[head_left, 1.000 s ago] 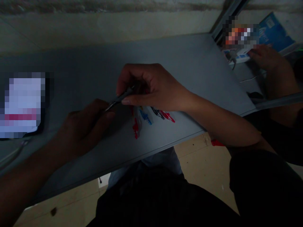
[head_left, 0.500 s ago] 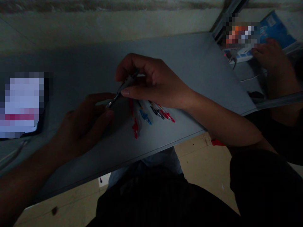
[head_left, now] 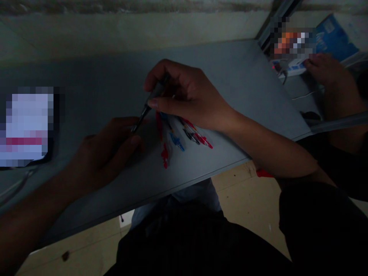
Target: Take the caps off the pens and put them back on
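The right hand [head_left: 189, 94] held a dark pen [head_left: 156, 90] between thumb and fingers, above the table [head_left: 94, 84], with its lower end slanting towards seven o'clock. There the left hand [head_left: 110, 145] was half curled, its thumb and forefinger set narrowly around this end; whether they pinched it, one could not tell.

The handling seemed to be in the middle: the dark pen was not yet laid down. At six o'clock from the right hand, a red pen [head_left: 164, 154], a blue pen [head_left: 176, 142], a black pen [head_left: 191, 136] and a second red pen [head_left: 203, 140] lay on the table, untouched by the fingertips. What remained to be done with them was not shown.

Compared with one second earlier, the right hand was higher, the dark pen stood more steeply, and the left hand had hardly moved.
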The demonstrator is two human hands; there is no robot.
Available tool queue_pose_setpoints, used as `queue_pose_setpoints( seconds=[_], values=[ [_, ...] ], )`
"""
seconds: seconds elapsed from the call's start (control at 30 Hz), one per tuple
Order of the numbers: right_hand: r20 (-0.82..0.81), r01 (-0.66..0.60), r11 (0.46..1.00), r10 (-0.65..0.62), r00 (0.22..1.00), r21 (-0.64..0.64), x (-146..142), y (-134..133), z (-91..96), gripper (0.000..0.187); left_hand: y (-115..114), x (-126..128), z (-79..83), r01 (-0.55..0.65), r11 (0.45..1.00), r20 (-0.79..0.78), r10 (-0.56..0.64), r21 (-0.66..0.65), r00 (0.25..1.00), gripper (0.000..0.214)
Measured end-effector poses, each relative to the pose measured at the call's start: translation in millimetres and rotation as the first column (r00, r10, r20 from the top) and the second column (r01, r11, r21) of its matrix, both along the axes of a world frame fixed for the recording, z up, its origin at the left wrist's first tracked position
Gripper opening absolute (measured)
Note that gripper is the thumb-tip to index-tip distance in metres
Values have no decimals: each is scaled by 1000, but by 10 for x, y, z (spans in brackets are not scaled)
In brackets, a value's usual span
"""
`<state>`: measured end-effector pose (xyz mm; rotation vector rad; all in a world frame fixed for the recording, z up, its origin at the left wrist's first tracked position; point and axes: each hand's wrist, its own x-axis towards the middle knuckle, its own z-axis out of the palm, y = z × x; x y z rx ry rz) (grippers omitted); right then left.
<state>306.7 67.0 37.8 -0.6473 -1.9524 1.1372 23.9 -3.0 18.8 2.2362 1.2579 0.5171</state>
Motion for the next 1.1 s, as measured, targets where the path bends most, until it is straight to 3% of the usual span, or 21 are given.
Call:
queue_pose_setpoints(
  seconds=[0.1,0.27,0.4,0.5,0.63,0.73,0.83,0.93,1.03,1.1],
  values=[
    [57,-30,999,28,998,42,-19,-28,-68,17,46,-42,-65,43,999,33,-43,11,999,45],
    [193,-152,979,124,973,135,-2,-70,-138,35,71,-69,-138,59,996,64,-63,61,996,38],
    [155,-178,982,167,974,64,-8,-80,-47,30,66,-68,-140,68,993,40,-72,96,997,32],
    [201,-144,989,135,970,31,-37,-114,49,29,75,-60,-135,101,989,44,-106,108,993,30],
    [348,-44,999,36,937,16,-28,-160,119,55,89,-24,-111,100,990,12,-102,98,995,32],
    [280,-20,999,6,960,49,1,-146,91,34,91,4,-74,37,994,-3,-37,98,999,34],
    [222,-38,993,12,975,115,-3,-122,39,41,95,10,-47,-41,993,1,42,110,999,34],
    [232,-15,990,-19,973,143,-35,-126,28,31,106,-3,-43,-56,992,5,56,111,998,34],
    [323,15,995,-47,945,101,-33,-141,81,37,112,-16,-52,-27,996,-9,28,90,1000,36],
    [362,20,998,-41,931,60,6,-140,134,28,111,-17,-60,-17,996,-14,18,88,1000,37]
  ],
)
